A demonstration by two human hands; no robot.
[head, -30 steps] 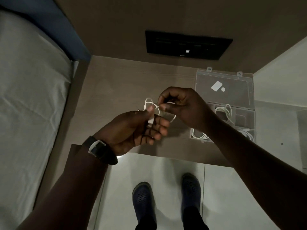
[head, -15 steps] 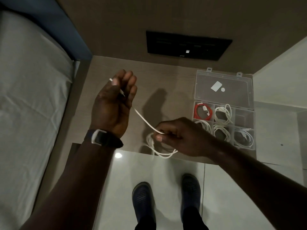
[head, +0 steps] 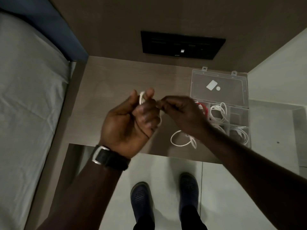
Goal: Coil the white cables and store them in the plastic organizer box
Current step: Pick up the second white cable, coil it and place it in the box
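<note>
A white cable (head: pixel 180 140) runs from loops around the fingers of my left hand (head: pixel 131 120), past my right hand (head: pixel 181 112), down to a loose loop that hangs over the wooden shelf (head: pixel 116 77). Both hands grip the cable above the shelf, fingertips nearly touching. The clear plastic organizer box (head: pixel 239 113) stands open at the shelf's right end, lid folded back. Its compartments hold coiled white cables (head: pixel 218 112) and a red cable (head: pixel 203 108), partly hidden by my right hand.
A bed with a pale sheet (head: pixel 28 105) fills the left side. A black panel (head: pixel 181 44) is set in the wall behind the shelf. My two dark shoes (head: pixel 164 195) stand on the tiled floor below the shelf's front edge.
My left hand has dropped from its raised, stretched-out spot and come to the right. My right hand rose from the shelf's front edge to meet it, and the cable between them has gone slack.
</note>
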